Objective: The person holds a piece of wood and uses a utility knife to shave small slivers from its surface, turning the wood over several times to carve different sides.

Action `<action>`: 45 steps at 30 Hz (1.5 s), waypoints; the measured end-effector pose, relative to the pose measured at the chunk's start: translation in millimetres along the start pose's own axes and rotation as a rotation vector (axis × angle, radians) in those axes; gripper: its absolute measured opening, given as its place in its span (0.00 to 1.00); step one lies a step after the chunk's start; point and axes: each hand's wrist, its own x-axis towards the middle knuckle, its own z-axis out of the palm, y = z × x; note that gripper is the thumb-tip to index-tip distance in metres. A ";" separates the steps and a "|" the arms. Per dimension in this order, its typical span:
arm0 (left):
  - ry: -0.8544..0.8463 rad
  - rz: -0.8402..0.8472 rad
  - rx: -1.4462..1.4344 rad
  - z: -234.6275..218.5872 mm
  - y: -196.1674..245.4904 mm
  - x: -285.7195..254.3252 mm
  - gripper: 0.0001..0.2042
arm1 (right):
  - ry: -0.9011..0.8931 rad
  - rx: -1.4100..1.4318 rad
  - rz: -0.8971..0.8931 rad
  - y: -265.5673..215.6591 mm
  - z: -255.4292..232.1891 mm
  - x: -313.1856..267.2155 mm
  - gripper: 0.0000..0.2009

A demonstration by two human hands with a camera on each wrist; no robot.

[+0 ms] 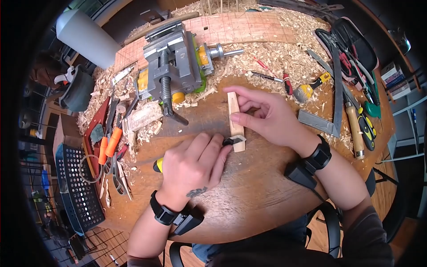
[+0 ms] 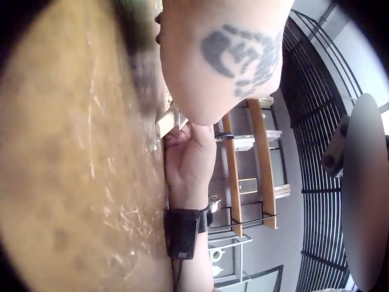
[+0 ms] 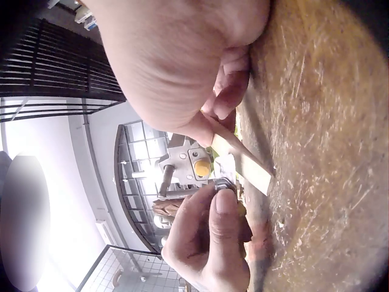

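A narrow pale wood strip (image 1: pixel 234 109) stands out against the brown tabletop. Its upper part is held between thumb and fingers of the right hand (image 1: pixel 267 113). My left hand (image 1: pixel 189 167) is curled round a tool with a yellow and black handle end (image 1: pixel 158 165); the tool's dark front part (image 1: pixel 231 140) meets the strip near its lower end. The right wrist view shows the strip (image 3: pixel 252 171) slanting down near the table, between the right hand (image 3: pixel 176 61) and the left hand (image 3: pixel 213 243). From the left wrist, the strip (image 2: pixel 168 123) is partly hidden by the left hand (image 2: pixel 225 61).
A metal vise (image 1: pixel 171 62) stands beyond the hands, amid wood shavings (image 1: pixel 240 66). Orange-handled tools (image 1: pixel 110 144) and a black basket (image 1: pixel 82 189) lie left. On the right are a metal square (image 1: pixel 316 121), a brush (image 1: pixel 304 92), a wooden-handled tool (image 1: pixel 356 133) and pliers.
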 end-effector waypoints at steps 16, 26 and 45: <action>-0.113 0.044 -0.009 -1.8 9.2 -6.6 0.11 | -0.031 0.007 0.030 -1.4 -1.7 -0.3 0.29; -0.021 -0.025 0.035 0.2 1.9 1.2 0.09 | -0.035 -0.019 0.029 -3.6 -0.9 -0.6 0.29; 0.017 -0.018 0.031 -1.6 0.0 2.9 0.08 | -0.054 0.030 0.033 -3.4 -1.9 1.0 0.28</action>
